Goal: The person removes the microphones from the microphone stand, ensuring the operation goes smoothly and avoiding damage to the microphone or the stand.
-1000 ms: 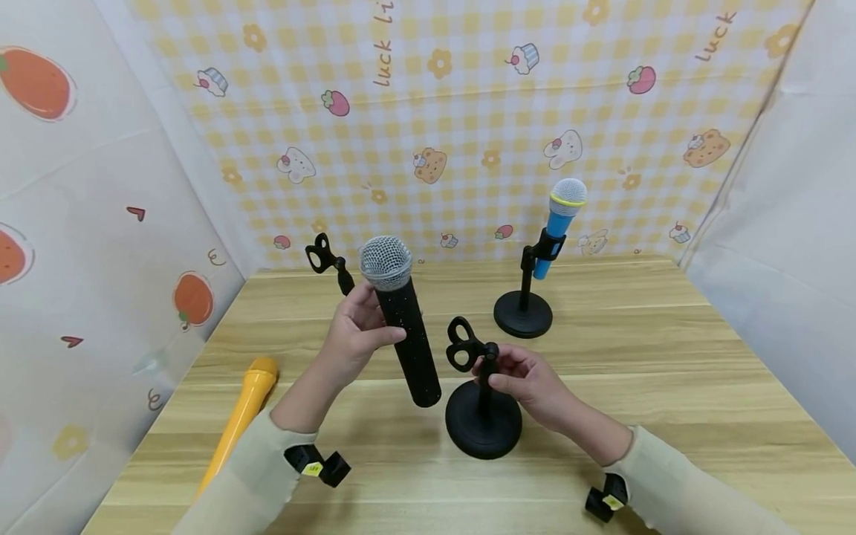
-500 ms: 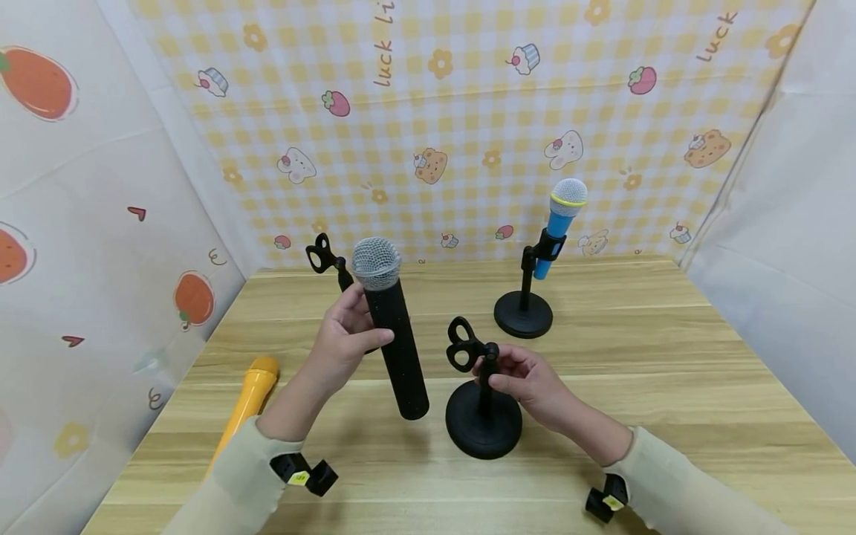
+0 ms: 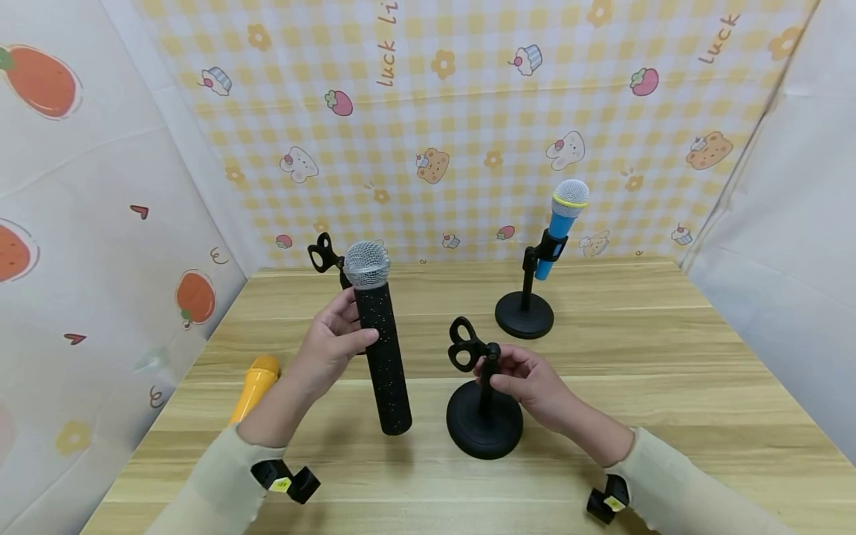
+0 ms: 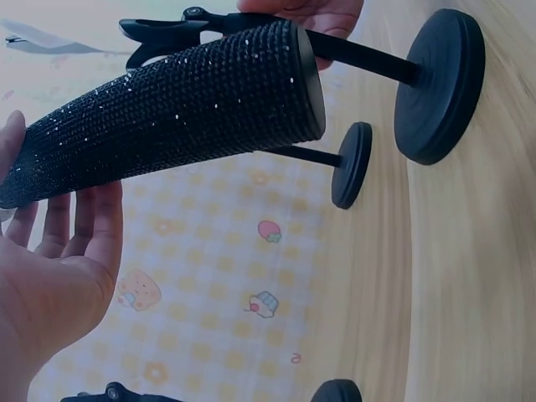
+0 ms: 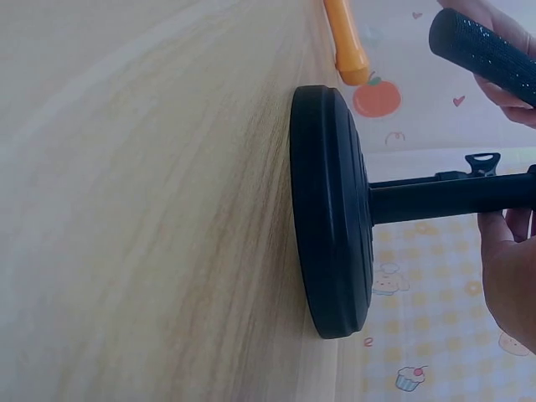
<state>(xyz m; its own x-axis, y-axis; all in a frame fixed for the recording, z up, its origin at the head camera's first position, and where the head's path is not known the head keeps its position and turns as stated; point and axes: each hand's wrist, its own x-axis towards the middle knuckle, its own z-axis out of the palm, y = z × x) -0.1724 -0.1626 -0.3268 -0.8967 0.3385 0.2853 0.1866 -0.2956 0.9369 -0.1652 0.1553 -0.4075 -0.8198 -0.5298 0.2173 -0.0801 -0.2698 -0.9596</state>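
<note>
My left hand (image 3: 334, 340) grips a black microphone (image 3: 384, 364) with a silver mesh head, just below that head. It is held above the table, tilted slightly, head up; its sparkling body fills much of the left wrist view. To its right, my right hand (image 3: 531, 383) pinches the post of a black microphone stand (image 3: 484, 423), just under its clip. The clip's two loops (image 3: 463, 345) hold nothing. In the right wrist view the stand's round base (image 5: 331, 213) rests on the table. The microphone and this stand are apart.
Behind my left hand is another black stand (image 3: 325, 254), partly hidden, its clip bare. At the back right a blue microphone (image 3: 560, 223) sits in a stand (image 3: 524, 313). A yellow microphone (image 3: 257, 386) lies on the wooden table (image 3: 635, 371) at left, partly covered by my forearm.
My left hand has moved left and a little toward me with the black microphone, which now leans less. My right hand and its stand have stayed in place.
</note>
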